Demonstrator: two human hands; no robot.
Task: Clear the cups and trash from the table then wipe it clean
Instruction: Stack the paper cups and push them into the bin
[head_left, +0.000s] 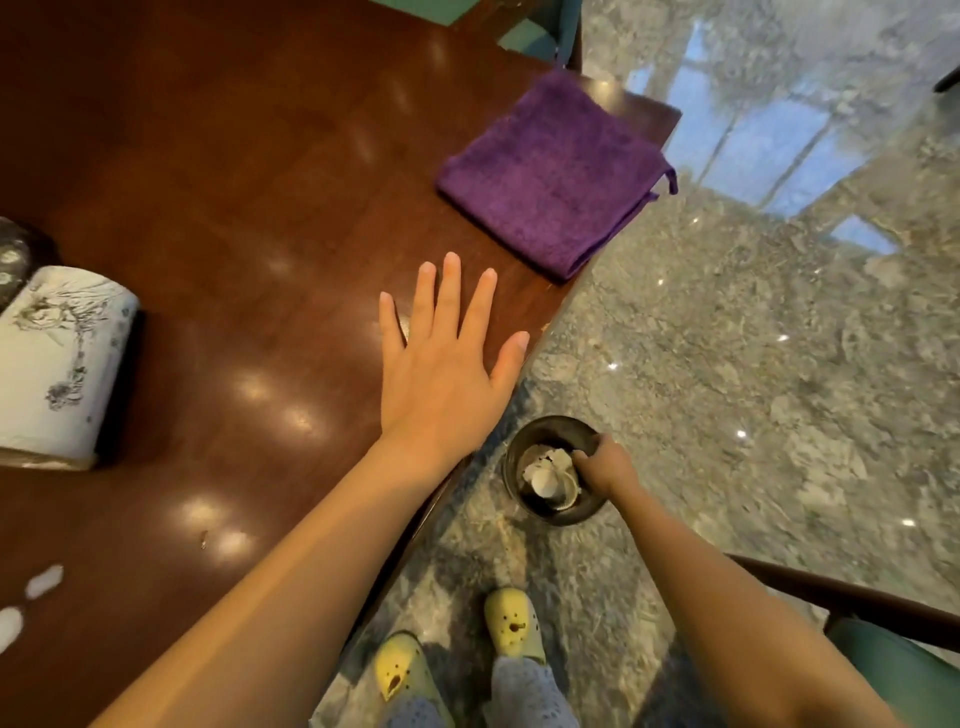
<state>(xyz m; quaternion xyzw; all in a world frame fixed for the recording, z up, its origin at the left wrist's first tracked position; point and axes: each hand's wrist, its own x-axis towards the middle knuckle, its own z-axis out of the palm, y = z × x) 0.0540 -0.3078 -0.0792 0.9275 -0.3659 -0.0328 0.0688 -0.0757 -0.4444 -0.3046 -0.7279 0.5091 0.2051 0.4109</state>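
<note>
My left hand (445, 364) lies flat on the dark wooden table (234, 182), fingers spread, close to its right edge. A folded purple cloth (556, 176) rests on the table beyond that hand, at the table's corner. Down on the floor stands a small dark round bin (524, 457) holding crumpled white paper and a cup (548, 475). My right hand (605, 465) reaches into the bin's rim with fingers curled; whether it grips anything is hidden. A small scrap (203, 539) and white spots (44, 579) lie on the table near its front left.
A white patterned tissue box (57, 358) sits at the table's left edge. A green chair (893, 660) with a dark wooden arm stands at lower right; another chair (540, 31) is at the top. The floor is glossy marble. My yellow shoes (511, 621) are below the bin.
</note>
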